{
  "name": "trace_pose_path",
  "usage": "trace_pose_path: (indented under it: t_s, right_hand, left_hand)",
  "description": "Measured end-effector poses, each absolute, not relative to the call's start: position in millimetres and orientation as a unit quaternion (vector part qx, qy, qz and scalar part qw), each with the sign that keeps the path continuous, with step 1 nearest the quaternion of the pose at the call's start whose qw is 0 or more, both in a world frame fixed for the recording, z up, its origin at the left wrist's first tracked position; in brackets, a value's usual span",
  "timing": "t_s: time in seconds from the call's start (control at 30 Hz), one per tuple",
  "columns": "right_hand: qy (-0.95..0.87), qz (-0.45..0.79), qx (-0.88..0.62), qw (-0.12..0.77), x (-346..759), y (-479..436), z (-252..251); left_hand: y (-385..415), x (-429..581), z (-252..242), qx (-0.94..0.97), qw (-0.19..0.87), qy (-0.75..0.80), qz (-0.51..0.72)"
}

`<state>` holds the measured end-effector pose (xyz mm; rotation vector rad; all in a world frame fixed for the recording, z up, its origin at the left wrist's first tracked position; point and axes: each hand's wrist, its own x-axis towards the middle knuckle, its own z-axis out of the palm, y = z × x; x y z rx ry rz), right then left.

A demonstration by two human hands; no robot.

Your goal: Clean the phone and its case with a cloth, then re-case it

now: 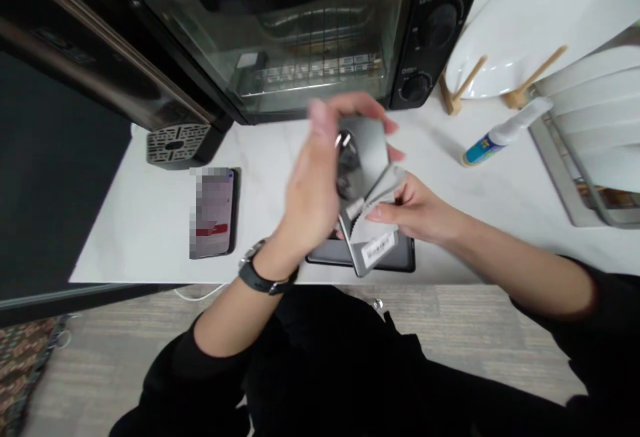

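My left hand (313, 190) is wrapped round a grey smartphone (374, 143), back side up, with a large round dark camera bump and a white barcode sticker near its lower end. Pinched in my right hand (417, 213) is a light grey cloth with a zigzag edge (377, 223), which lies against the phone's back. Below them, a flat black tray-like piece, perhaps a phone case (407, 260), rests on the counter, partly hidden by the phone and my hands. The left hand is slightly blurred.
A second phone (215, 217) lies on the white counter (145, 223) at left, near a drip tray (175, 145). A toaster oven (300, 43) stands behind. To the right are a spray bottle (493, 142), a large white plate (525, 30) on wooden pegs and a dish rack (565, 170).
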<state>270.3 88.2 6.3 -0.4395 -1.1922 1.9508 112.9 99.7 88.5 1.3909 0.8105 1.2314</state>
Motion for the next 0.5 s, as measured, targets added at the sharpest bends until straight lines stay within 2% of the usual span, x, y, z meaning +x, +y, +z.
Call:
trace_pose_path:
  t_s: [0.03, 0.1, 0.2, 0.27, 0.43, 0.5]
  right_hand:
    - [-0.457, 0.764, -0.186, 0.416, 270.4, 87.5, 5.2]
    - [-0.452, 0.768, -0.186, 0.413, 271.6, 86.1, 4.7]
    - [-0.495, 0.783, -0.157, 0.343, 277.3, 84.8, 8.0]
    - [-0.507, 0.775, -0.168, 0.336, 282.7, 86.1, 11.3]
    - [-0.493, 0.697, -0.245, 0.459, 289.5, 95.2, 18.8]
    - [-0.490, 0.700, -0.248, 0.457, 288.3, 95.2, 20.6]
  left_hand:
    - [97.4, 115.8, 84.5, 0.598, 0.533, 0.329, 0.501]
    - [97.3, 120.2, 83.8, 0.552, 0.539, 0.327, 0.546]
    - [107.2, 115.1, 101.9, 0.477, 0.425, 0.328, 0.696]
    - [112.9, 103.5, 117.9, 0.454, 0.398, 0.314, 0.733]
    - [98.1, 84.5, 133.0, 0.395, 0.356, 0.302, 0.791]
    - [85.4, 89.6, 129.3, 0.427, 0.373, 0.284, 0.773]
